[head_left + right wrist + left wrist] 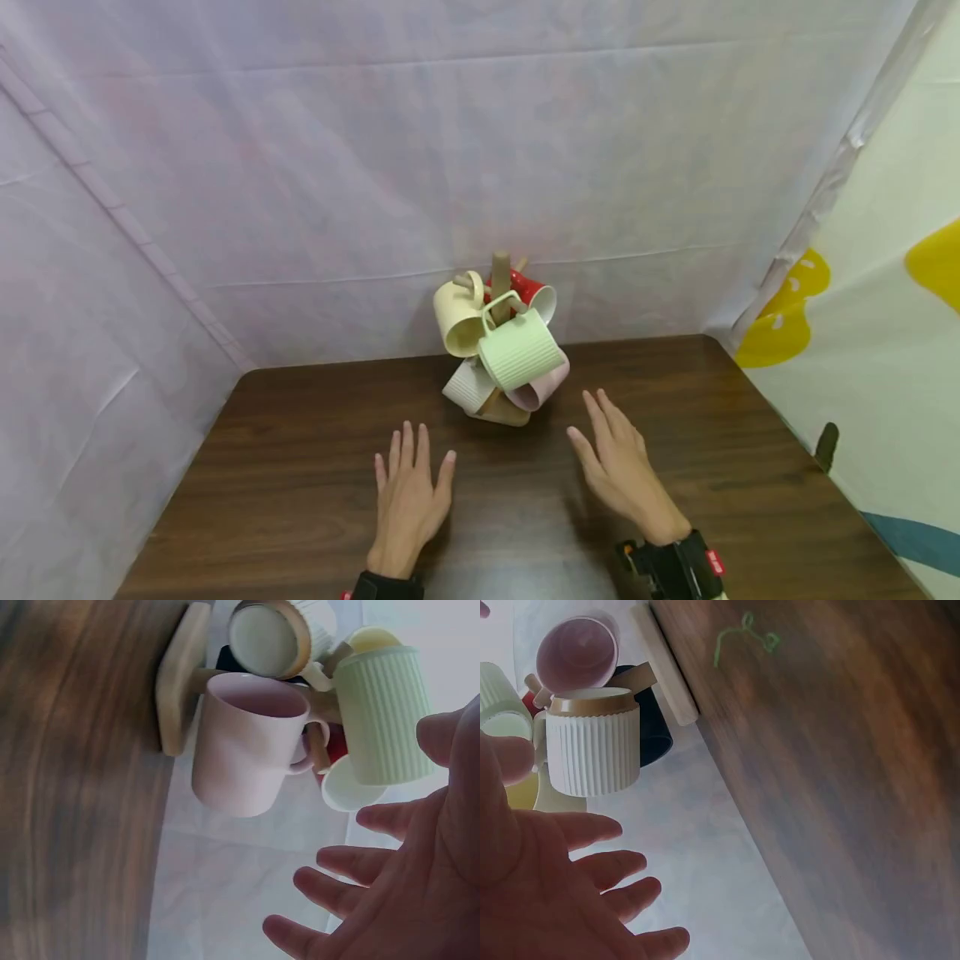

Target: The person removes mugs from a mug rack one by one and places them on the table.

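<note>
Here, see straight, spread fingers on the left hand, lower centre of the head view, with the thumb apart; likewise straight, parted fingers and a wide thumb on the right hand, lower right of centre. Just past the fingertips, near the middle of the frame, find the wooden mug stand, apart from both hands. On its pegs, see the pale green mug in front, the cream mug to its left, the red mug behind at upper right, and lower down the white ribbed mug at left and the pink mug at right. In the left wrist view, notice also a dark vessel, partly hidden. Underneath, see the brown table
</note>
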`<state>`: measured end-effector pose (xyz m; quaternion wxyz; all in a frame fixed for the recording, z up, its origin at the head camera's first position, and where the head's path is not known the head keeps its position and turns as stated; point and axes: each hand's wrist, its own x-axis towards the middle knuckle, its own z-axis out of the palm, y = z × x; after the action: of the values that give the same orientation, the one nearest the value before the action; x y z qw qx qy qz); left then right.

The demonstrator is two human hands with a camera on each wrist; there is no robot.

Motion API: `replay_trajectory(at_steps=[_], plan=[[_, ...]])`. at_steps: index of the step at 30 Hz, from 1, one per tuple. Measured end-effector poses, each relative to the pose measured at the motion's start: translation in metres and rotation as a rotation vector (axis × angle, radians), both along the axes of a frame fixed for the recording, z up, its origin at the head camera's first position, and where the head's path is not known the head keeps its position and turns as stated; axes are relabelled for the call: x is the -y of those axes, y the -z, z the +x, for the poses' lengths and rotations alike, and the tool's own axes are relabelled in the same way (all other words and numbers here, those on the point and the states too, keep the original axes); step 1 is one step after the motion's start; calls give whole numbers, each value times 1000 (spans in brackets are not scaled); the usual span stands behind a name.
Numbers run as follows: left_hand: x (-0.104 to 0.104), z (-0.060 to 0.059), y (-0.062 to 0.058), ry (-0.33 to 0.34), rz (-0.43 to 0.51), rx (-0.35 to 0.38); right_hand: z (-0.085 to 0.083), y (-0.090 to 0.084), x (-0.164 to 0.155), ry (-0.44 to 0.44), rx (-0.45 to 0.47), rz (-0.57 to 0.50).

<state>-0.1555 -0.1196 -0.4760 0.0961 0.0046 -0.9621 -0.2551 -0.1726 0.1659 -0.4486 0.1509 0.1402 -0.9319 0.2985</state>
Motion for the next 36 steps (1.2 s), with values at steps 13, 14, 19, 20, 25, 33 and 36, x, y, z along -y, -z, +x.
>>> replay_trajectory(at_steps=[13, 14, 19, 20, 25, 33, 36], plan=[[-3, 1, -5, 8, 22, -7, -8, -18, 3, -63, 67, -171], [-4, 1, -5, 9, 21, -11, -8, -18, 4, -67, 74, -183], [-3, 3, -4, 14, 17, -35, -13, -26, 6, -89, 93, -234], [-3, 3, -4, 17, 16, -41, -14, -28, 7, -95, 100, -241], [-3, 4, -5, 20, 9, -50, -20, -39, 11, -123, 126, -281], [-1, 6, -4, 15, -7, -62, -31, -52, 20, -118, 197, -374], [0, 7, -4, 9, -13, -76, -35, -55, 23, -90, 234, -406]])
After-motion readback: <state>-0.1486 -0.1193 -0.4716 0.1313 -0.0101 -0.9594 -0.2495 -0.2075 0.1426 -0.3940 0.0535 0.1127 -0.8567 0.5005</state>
